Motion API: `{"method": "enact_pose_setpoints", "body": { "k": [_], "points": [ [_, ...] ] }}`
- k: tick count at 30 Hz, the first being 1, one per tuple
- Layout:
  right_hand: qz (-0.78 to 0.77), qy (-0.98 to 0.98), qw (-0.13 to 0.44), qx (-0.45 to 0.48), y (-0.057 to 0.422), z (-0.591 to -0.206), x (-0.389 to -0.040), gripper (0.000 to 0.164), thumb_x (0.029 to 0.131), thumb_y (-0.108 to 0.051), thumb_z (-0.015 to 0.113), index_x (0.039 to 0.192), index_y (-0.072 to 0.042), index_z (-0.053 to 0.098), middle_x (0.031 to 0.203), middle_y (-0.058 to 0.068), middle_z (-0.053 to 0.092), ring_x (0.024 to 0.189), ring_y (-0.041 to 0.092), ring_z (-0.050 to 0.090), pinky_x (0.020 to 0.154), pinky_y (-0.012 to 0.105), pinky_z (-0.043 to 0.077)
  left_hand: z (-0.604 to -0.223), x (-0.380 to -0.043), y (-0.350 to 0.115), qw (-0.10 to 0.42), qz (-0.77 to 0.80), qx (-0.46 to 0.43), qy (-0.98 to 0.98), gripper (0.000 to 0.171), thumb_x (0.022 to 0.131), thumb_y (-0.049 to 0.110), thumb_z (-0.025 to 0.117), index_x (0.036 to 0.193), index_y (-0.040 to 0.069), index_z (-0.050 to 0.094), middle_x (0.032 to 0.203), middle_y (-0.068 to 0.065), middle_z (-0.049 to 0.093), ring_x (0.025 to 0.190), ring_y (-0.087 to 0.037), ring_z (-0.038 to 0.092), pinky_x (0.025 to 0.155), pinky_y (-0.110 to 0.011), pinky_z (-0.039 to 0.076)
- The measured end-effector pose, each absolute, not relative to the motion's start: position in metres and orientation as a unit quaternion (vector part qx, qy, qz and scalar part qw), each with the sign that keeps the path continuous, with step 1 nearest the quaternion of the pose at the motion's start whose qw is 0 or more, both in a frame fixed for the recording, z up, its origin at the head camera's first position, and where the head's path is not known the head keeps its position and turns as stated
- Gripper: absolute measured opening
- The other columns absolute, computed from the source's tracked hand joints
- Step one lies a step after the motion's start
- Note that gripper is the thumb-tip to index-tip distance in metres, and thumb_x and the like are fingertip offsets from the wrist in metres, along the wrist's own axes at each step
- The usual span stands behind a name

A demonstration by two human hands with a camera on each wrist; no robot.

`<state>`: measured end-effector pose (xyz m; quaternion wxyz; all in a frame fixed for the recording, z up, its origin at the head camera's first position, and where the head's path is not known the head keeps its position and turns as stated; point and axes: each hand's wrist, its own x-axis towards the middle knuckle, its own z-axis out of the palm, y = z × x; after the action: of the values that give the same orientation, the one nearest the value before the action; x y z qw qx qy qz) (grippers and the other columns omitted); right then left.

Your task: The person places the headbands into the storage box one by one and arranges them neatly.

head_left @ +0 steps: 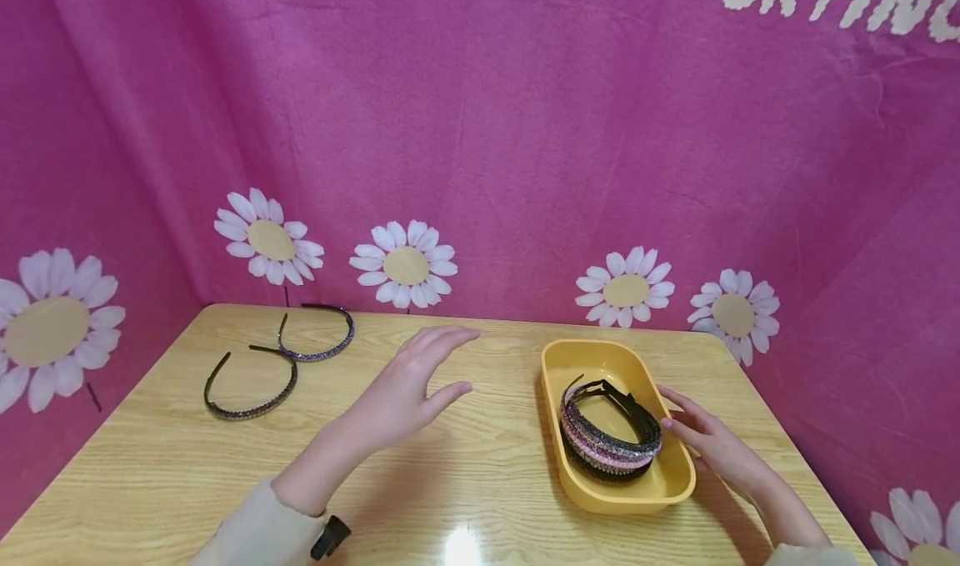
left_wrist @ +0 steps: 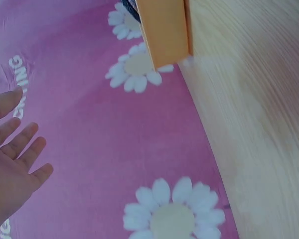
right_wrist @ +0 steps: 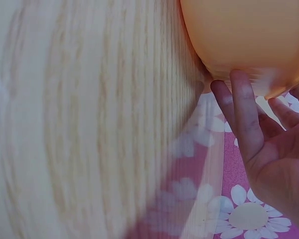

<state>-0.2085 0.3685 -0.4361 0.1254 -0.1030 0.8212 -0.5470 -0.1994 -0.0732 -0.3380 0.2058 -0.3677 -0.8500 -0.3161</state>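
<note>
My left hand (head_left: 401,387) hovers over the middle of the table, thumb apart from its extended fingers, holding nothing. The left wrist view also shows this hand (left_wrist: 12,167) with spread fingers. A yellow plastic tub (head_left: 577,478) stands at the right, with several headbands (head_left: 603,445) stacked inside, black, sparkly grey and pink. At the tub's right side, my right hand (head_left: 708,445) touches the wall and rim with relaxed fingers. From the right wrist, the fingers (right_wrist: 246,107) lie against the outside of the tub (right_wrist: 244,40); the headbands are hidden there.
Two more headbands lie at the far left of the wooden table (head_left: 480,499): a purple glittery one (head_left: 322,355) and a dark beaded one (head_left: 251,412) nearer the front. A pink cloth (head_left: 480,132) with printed daisies hangs behind and along the sides.
</note>
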Motion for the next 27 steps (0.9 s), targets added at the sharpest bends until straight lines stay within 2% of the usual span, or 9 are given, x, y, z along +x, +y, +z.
{"method": "enact_pose_setpoints", "body": {
  "k": [5,9,16,18,20,24,27],
  "points": [
    [-0.559,0.81,0.142,-0.104,0.37,-0.435,-0.208,0.062,0.101,-0.022,0.043,0.15,-0.005,0.01,0.131,0.026,0.042,0.1,0.006,0.06,0.08,0.039,0.055,-0.343,-0.198,-0.099,0.227,-0.329,-0.351,-0.847,0.057,0.086,0.018,0.069,0.138,0.013,0.046,0.137,-0.002,0.05,0.129,-0.019,0.043,0.106,-0.041,0.037],
    [-0.565,0.805,0.149,-0.105,0.37,-0.434,-0.208,0.062,0.101,-0.023,0.043,0.15,-0.005,0.009,0.133,0.03,0.039,0.1,0.008,0.061,0.08,0.042,0.055,-0.352,-0.197,-0.121,0.261,-0.326,-0.334,-0.845,0.061,0.082,0.013,0.072,0.137,0.012,0.046,0.136,-0.004,0.051,0.126,-0.021,0.045,0.106,-0.043,0.037],
    [-0.571,0.8,0.148,-0.111,0.37,-0.435,-0.208,0.063,0.101,-0.022,0.043,0.149,-0.002,0.008,0.127,0.016,0.047,0.1,0.007,0.061,0.08,0.04,0.055,-0.365,-0.196,-0.158,0.294,-0.3,-0.299,-0.857,0.067,0.075,0.006,0.077,0.135,0.008,0.048,0.132,-0.008,0.053,0.123,-0.026,0.046,0.102,-0.047,0.036],
    [-0.572,0.799,0.148,-0.111,0.37,-0.435,-0.208,0.063,0.101,-0.022,0.044,0.149,-0.002,0.008,0.127,0.015,0.047,0.1,0.008,0.061,0.08,0.04,0.055,-0.369,-0.196,-0.168,0.291,-0.291,-0.295,-0.862,0.069,0.074,0.006,0.078,0.136,0.009,0.048,0.133,-0.009,0.052,0.123,-0.026,0.046,0.102,-0.042,0.038],
    [-0.573,0.798,0.15,-0.109,0.37,-0.435,-0.208,0.063,0.101,-0.022,0.043,0.149,-0.003,0.008,0.127,0.016,0.047,0.1,0.008,0.061,0.08,0.041,0.055,-0.374,-0.197,-0.179,0.287,-0.283,-0.294,-0.867,0.071,0.073,0.006,0.078,0.137,0.011,0.047,0.133,-0.009,0.052,0.123,-0.025,0.045,0.105,-0.031,0.035],
    [-0.576,0.796,0.155,-0.105,0.371,-0.435,-0.207,0.064,0.101,-0.022,0.043,0.15,-0.004,0.006,0.128,0.017,0.047,0.099,0.01,0.062,0.078,0.043,0.055,-0.384,-0.202,-0.201,0.28,-0.278,-0.297,-0.87,0.072,0.072,0.004,0.079,0.136,0.012,0.048,0.131,-0.011,0.052,0.122,-0.025,0.045,0.107,-0.011,0.022],
    [-0.578,0.794,0.154,-0.107,0.37,-0.435,-0.208,0.064,0.101,-0.022,0.043,0.149,-0.003,0.006,0.127,0.017,0.047,0.099,0.01,0.062,0.078,0.042,0.055,-0.392,-0.206,-0.217,0.272,-0.271,-0.294,-0.875,0.071,0.07,0.002,0.079,0.134,0.009,0.05,0.13,-0.012,0.053,0.12,-0.028,0.046,0.106,-0.009,0.019]
  ]
}}
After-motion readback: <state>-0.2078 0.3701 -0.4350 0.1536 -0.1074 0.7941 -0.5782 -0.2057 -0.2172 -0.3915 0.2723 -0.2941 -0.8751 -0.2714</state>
